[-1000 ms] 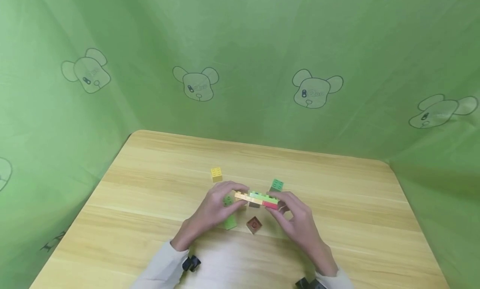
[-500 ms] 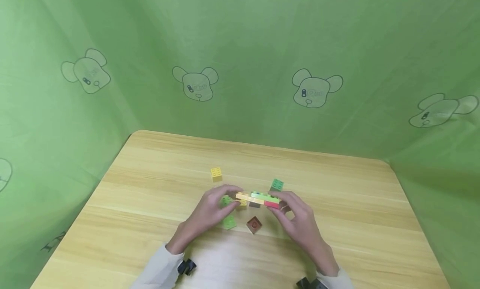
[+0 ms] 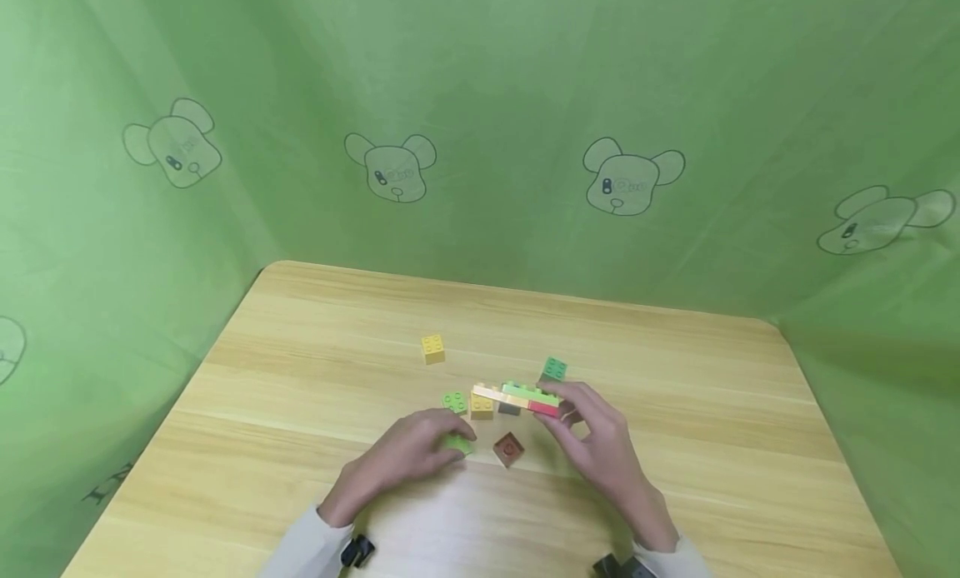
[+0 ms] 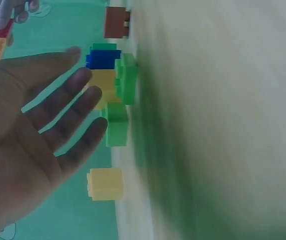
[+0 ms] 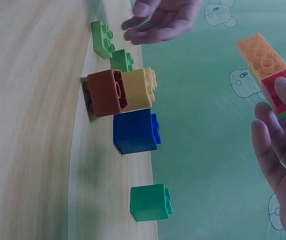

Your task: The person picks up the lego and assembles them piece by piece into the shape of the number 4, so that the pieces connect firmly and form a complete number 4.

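My right hand [image 3: 600,436] pinches one end of a joined block stack above the table. The stack has an orange brick [image 3: 497,396] and a red brick [image 3: 544,409] below, with a light green brick [image 3: 528,392] on top. In the right wrist view the thumb presses the hollow underside of the red brick [image 5: 278,95]. My left hand [image 3: 408,449] has loosely bent fingers and holds nothing. It hovers by a flat light green brick [image 3: 460,444], partly covering it in the head view; whether they touch I cannot tell. Another light green brick [image 3: 453,402] lies just beyond.
Around the hands on the wooden table [image 3: 315,353] sit a yellow brick [image 3: 482,406], a blue brick [image 5: 132,132], an overturned brown brick [image 3: 508,450] and a green brick [image 3: 554,369]. Farther back is a second yellow brick [image 3: 432,349]. Green curtain [image 3: 510,78] surrounds the table.
My left hand has let go of the orange end of the stack and moved down toward the near light green brick. The right hand keeps the stack almost still.
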`<state>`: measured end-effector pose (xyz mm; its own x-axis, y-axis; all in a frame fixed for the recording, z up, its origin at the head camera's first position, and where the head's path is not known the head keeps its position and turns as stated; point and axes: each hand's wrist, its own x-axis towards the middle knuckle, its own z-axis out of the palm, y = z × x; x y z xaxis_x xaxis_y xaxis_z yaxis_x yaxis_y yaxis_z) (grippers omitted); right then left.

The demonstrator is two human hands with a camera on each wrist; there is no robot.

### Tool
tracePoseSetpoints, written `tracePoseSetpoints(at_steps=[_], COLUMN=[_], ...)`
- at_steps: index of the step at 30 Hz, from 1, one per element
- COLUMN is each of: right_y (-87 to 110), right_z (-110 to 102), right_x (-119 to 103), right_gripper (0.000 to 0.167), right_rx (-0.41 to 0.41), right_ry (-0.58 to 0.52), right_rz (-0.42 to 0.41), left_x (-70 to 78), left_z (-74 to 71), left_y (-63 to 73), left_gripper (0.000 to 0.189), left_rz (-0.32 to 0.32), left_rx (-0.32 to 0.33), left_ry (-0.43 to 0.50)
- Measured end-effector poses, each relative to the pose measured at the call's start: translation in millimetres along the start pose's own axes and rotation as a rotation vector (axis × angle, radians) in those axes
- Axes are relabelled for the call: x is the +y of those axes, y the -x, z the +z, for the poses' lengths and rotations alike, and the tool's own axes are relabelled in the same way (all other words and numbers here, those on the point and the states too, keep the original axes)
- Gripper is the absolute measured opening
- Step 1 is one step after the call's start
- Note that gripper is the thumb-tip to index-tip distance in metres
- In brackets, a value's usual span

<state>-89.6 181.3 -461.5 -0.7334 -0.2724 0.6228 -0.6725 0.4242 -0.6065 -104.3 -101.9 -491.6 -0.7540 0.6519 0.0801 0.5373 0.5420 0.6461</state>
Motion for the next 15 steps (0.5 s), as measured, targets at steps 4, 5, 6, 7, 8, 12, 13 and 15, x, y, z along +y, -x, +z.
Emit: tracePoseSetpoints(at_steps=[4,5,6,7,8,12,13,15], right_y=[0.1,0.0,-0.1,-0.1,-0.2,0.5,0.9,1.6], right_z=[-1,-1,-1,0,0,2,2,1], right_x=[-1,-1,-1,-1,-1,0,1,2], right_gripper=[0.048,0.048,0.049,0.049,0.050,0.052,0.052,0.053], right_rx=[-0.007,-0.005,0.000,0.005,0.010,0.025,0.028,0.033], right_ry=[-0.002,-0.002,0.000,0.000,0.002,0.005,0.005,0.007], right_rz=[0.016,0.011,-0.001,-0.009,-0.020,-0.047,-0.047,-0.051], left_x=[-3.1,-4.2,-5.0,-5.7,-6.5,-8.6,-9.0,-9.2], left_z=[2.7,3.7,4.5,5.5,6.5,10.6,11.6,12.9], left_y=[1.7,1.9,1.8,1.8,1.7,1.8,2.0,1.7], left_gripper=[0.024,0.024,0.023,0.023,0.023,0.026,0.027,0.028], left_rz=[-0.008,-0.009,-0.006,-0.004,0.001,0.012,0.011,0.009], left_rx=[-0.032,-0.036,-0.037,-0.038,-0.036,-0.022,-0.018,-0.011], left_ry=[-0.002,-0.002,-0.001,-0.002,-0.006,-0.028,-0.030,-0.032])
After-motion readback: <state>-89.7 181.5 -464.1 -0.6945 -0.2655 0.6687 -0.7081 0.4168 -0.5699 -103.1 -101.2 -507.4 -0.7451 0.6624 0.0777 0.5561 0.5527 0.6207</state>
